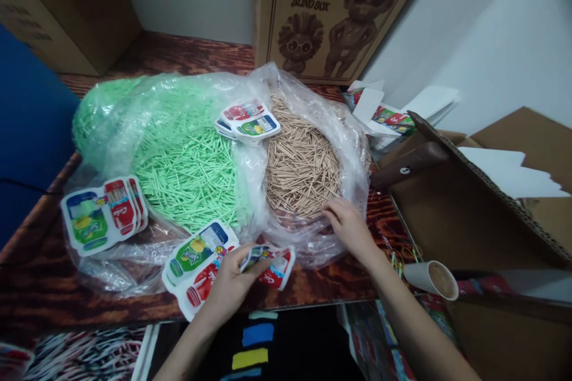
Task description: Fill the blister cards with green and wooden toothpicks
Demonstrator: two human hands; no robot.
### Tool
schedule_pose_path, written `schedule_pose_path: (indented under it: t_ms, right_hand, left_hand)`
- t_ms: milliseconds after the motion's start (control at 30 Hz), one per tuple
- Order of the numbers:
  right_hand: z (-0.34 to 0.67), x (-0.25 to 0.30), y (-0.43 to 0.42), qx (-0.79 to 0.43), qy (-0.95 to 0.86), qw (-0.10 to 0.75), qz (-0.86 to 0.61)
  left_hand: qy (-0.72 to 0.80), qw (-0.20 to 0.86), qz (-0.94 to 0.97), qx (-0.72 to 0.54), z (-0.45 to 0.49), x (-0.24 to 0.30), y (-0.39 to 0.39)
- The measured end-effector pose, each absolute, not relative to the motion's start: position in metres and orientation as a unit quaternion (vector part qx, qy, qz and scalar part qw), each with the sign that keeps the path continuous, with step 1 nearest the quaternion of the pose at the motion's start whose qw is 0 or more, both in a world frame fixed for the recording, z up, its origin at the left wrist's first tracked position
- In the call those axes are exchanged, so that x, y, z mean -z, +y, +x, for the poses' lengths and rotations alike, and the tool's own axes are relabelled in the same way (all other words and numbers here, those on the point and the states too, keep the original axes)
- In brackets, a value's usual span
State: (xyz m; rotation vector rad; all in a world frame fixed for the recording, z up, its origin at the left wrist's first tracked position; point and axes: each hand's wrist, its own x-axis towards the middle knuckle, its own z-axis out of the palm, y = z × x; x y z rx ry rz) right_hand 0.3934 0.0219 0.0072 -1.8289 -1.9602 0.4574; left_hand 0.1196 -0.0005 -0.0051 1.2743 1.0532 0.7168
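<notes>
In my left hand (236, 277) is a bent printed card packet (279, 268) with a red Cola picture, gripped between thumb and fingers. Under that hand lies another packet (194, 262), green Sprite beside red Cola. My right hand (346, 220) reaches to the near edge of a heap of short brown sticks (301, 161) in a clear plastic bag. Its fingertips are pinched together; what they hold, if anything, is hidden. Left of the brown heap is a heap of light green sticks (187, 172), also in clear plastic.
Stacked packets lie at left (105, 214) and between the heaps (248, 122). A large carton (330, 12) stands behind. An open cardboard box (447, 202), a brown-handled object (411, 166) and a paper cup (431, 280) are at right. The table's front edge (313, 303) runs before me.
</notes>
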Motion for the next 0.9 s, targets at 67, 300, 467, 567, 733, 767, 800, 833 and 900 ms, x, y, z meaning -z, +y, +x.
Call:
schedule_pose_path:
  t_ms: [67,300,467,567,733,767,800,833,900]
  right_hand:
    - [0.405,-0.001,0.026,-0.116,-0.743,0.126,-0.647]
    - [0.397,0.008,0.025,-0.021,-0.77,-0.043,-0.637]
    - [0.395,0.01,0.03,0.009,-0.777,-0.069,-0.626]
    - [0.395,0.011,0.033,0.047,-0.799,-0.07,-0.596]
    - [0.398,0.017,0.032,0.056,-0.835,-0.03,-0.547]
    - [0.399,0.018,0.032,0.054,-0.84,-0.022,-0.539]
    - [0.399,0.019,0.032,0.052,-0.845,-0.016,-0.533]
    - [0.4,0.02,0.032,0.052,-0.847,-0.013,-0.529]
    - [0.4,0.021,0.033,0.057,-0.848,-0.02,-0.526]
  left_hand:
    - [0.415,0.628,0.592,-0.288,0.127,0.003,-0.001]
    - [0.375,0.66,0.612,-0.22,0.153,0.005,-0.002]
    - [0.368,0.642,0.63,-0.235,0.166,0.003,0.004]
    - [0.351,0.638,0.643,-0.234,0.181,0.01,0.013]
    - [0.381,0.629,0.655,-0.172,0.197,0.03,0.029]
    - [0.38,0.629,0.657,-0.165,0.197,0.032,0.03]
    - [0.378,0.63,0.659,-0.162,0.197,0.034,0.031]
    - [0.374,0.633,0.659,-0.16,0.196,0.034,0.031]
    - [0.369,0.639,0.655,-0.16,0.195,0.035,0.031]
